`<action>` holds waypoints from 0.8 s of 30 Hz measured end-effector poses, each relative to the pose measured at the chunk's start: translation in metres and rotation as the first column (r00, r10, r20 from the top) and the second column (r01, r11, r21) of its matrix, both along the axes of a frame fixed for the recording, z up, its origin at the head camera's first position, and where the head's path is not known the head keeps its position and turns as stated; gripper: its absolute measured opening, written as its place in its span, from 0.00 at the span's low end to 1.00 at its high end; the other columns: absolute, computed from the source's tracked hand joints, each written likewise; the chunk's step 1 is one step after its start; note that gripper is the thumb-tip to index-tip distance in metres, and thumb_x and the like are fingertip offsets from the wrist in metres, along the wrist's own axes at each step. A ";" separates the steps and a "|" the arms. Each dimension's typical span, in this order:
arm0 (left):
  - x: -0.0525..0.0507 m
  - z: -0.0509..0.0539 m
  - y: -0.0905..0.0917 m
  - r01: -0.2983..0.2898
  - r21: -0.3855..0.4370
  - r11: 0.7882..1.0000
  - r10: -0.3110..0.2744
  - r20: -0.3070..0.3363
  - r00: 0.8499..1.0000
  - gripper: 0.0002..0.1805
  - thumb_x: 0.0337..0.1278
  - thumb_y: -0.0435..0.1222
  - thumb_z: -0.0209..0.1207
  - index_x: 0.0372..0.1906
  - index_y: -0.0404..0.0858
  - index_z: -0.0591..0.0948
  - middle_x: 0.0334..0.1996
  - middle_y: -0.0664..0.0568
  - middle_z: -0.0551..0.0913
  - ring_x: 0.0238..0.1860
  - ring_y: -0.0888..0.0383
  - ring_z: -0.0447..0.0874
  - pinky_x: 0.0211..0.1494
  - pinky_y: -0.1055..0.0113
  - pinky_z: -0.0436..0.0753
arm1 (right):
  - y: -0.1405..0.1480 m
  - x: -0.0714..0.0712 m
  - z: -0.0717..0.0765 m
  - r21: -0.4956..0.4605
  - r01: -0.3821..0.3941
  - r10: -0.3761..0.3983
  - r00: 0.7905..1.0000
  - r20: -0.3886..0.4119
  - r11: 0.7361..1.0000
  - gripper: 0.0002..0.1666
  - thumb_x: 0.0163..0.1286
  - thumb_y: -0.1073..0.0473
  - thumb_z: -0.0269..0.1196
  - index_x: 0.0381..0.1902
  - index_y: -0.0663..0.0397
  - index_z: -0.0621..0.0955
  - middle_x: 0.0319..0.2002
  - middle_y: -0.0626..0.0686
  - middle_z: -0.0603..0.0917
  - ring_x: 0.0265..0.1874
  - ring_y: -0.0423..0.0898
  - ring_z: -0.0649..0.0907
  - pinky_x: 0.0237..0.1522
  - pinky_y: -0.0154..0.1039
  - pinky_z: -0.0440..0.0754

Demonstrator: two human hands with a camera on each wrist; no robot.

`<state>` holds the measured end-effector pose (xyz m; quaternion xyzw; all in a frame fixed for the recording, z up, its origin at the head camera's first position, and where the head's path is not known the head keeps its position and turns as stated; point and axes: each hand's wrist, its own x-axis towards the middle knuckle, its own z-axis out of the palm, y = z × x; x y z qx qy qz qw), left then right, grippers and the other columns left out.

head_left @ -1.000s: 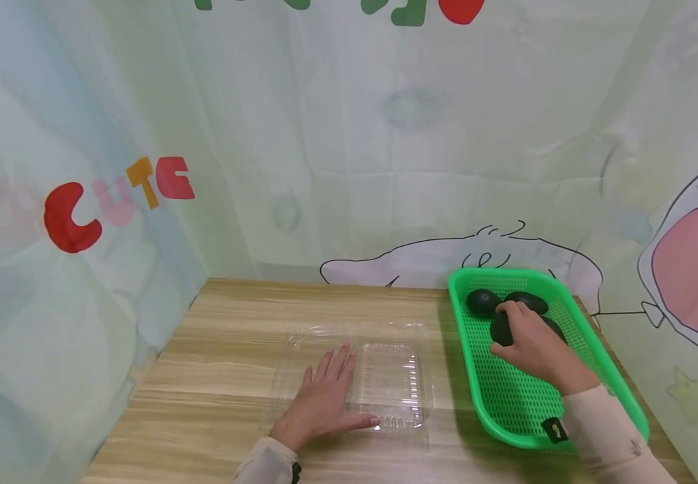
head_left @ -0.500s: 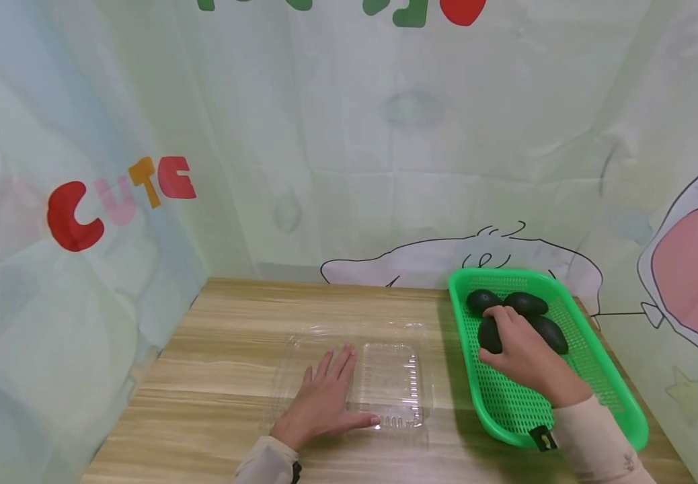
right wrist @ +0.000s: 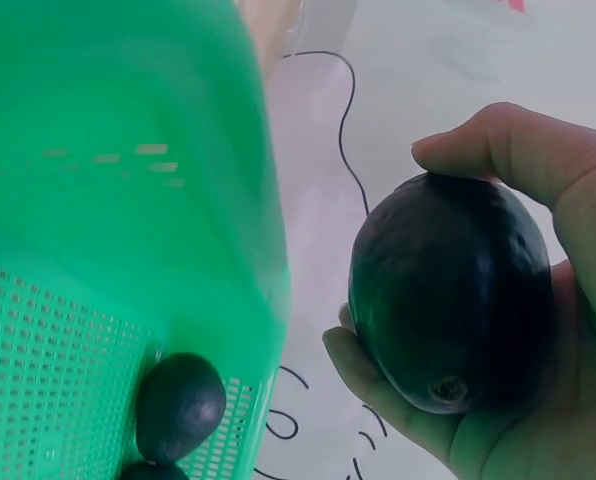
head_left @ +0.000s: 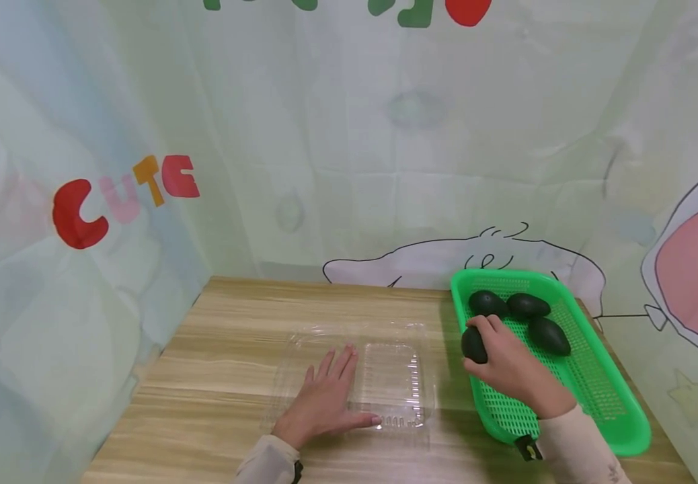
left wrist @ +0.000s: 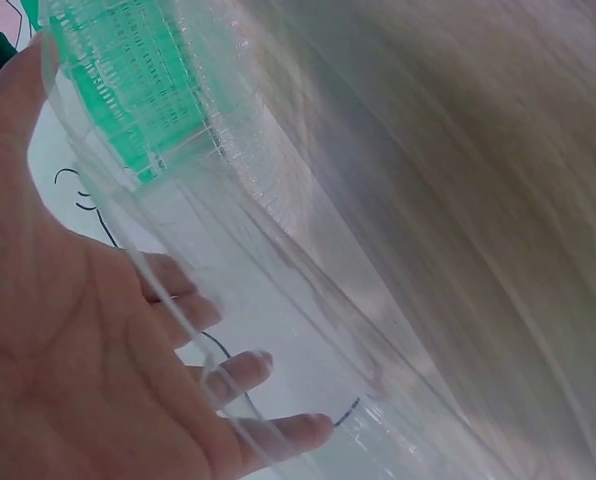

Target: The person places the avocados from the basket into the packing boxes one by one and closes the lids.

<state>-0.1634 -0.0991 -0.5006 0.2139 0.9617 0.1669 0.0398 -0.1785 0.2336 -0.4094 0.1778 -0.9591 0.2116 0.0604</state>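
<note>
In the head view my right hand [head_left: 509, 366] grips a dark avocado [head_left: 474, 345] above the left rim of the green basket [head_left: 612, 396]. The right wrist view shows this avocado [right wrist: 453, 295] between the thumb on one side and curled fingers on the other. Three more avocados lie inside the basket, one of them a dark avocado [head_left: 549, 336] at its right side. My left hand [head_left: 321, 403] rests with spread, straight fingers on a clear plastic clamshell container [head_left: 388, 383]. Through the clear plastic, the left wrist view shows the fingers [left wrist: 243, 372] of that hand.
The container lies on a wood-grain table [head_left: 204, 376], left of the basket. A pale printed curtain [head_left: 325, 134] with letters and cartoon drawings hangs behind the table and along both sides. A black tag [head_left: 528, 448] shows by the right sleeve.
My right hand has lifted the avocado from among the others and carried it left, toward the basket's left rim. The left hand has stayed in place on the container.
</note>
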 end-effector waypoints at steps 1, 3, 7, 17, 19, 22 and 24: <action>0.000 0.000 0.000 0.000 -0.002 1.000 0.000 0.000 1.000 0.67 0.46 0.76 0.58 0.81 0.35 0.53 0.82 0.42 0.50 0.79 0.33 0.50 0.68 0.25 0.60 | -0.002 0.001 0.000 0.005 0.004 -0.004 1.000 0.001 1.000 0.32 0.62 0.57 0.70 0.61 0.61 0.73 0.52 0.60 0.76 0.41 0.51 0.80 0.41 0.48 0.83; 0.000 0.000 0.000 0.003 0.001 1.000 -0.003 -0.001 1.000 0.67 0.46 0.76 0.59 0.80 0.34 0.54 0.82 0.42 0.50 0.78 0.33 0.51 0.68 0.25 0.60 | -0.006 0.001 0.000 0.015 0.014 -0.014 1.000 0.008 1.000 0.33 0.61 0.56 0.71 0.62 0.61 0.73 0.51 0.60 0.76 0.40 0.51 0.79 0.39 0.47 0.83; 0.000 0.000 0.000 0.003 0.007 1.000 -0.003 -0.002 1.000 0.67 0.46 0.76 0.58 0.80 0.34 0.54 0.81 0.41 0.51 0.78 0.33 0.51 0.68 0.24 0.60 | -0.014 0.001 -0.001 0.020 0.013 -0.013 1.000 0.022 1.000 0.35 0.61 0.55 0.70 0.63 0.62 0.73 0.52 0.59 0.77 0.40 0.50 0.79 0.39 0.46 0.82; 0.000 0.000 0.000 -0.001 0.006 1.000 0.001 -0.002 1.000 0.68 0.46 0.77 0.58 0.80 0.34 0.54 0.81 0.41 0.50 0.78 0.33 0.50 0.68 0.25 0.60 | -0.038 0.004 -0.009 0.012 -0.039 0.039 0.999 0.027 0.999 0.35 0.61 0.52 0.70 0.63 0.60 0.74 0.52 0.57 0.78 0.41 0.49 0.79 0.38 0.44 0.83; 0.000 -0.001 0.000 -0.003 0.002 1.000 0.003 0.000 1.000 0.68 0.46 0.77 0.58 0.80 0.34 0.54 0.82 0.42 0.50 0.79 0.34 0.50 0.69 0.25 0.60 | -0.044 0.005 -0.010 0.008 -0.050 0.050 0.998 0.030 0.999 0.35 0.61 0.52 0.70 0.63 0.60 0.74 0.52 0.57 0.78 0.41 0.49 0.79 0.38 0.44 0.83; 0.000 -0.002 0.000 -0.006 -0.005 1.000 0.006 0.004 1.000 0.68 0.46 0.76 0.58 0.81 0.34 0.53 0.82 0.42 0.49 0.79 0.34 0.50 0.69 0.25 0.60 | -0.052 0.006 -0.013 0.021 -0.056 0.055 0.998 0.035 0.998 0.35 0.61 0.52 0.71 0.63 0.59 0.75 0.51 0.56 0.78 0.40 0.48 0.79 0.37 0.43 0.82; 0.000 -0.001 0.000 -0.006 -0.003 1.000 0.006 0.008 1.000 0.68 0.46 0.76 0.59 0.81 0.34 0.53 0.82 0.42 0.49 0.79 0.34 0.50 0.69 0.25 0.59 | -0.058 0.007 -0.014 0.028 -0.059 0.058 0.998 0.036 0.998 0.35 0.61 0.52 0.71 0.63 0.58 0.75 0.51 0.56 0.79 0.41 0.48 0.79 0.37 0.43 0.83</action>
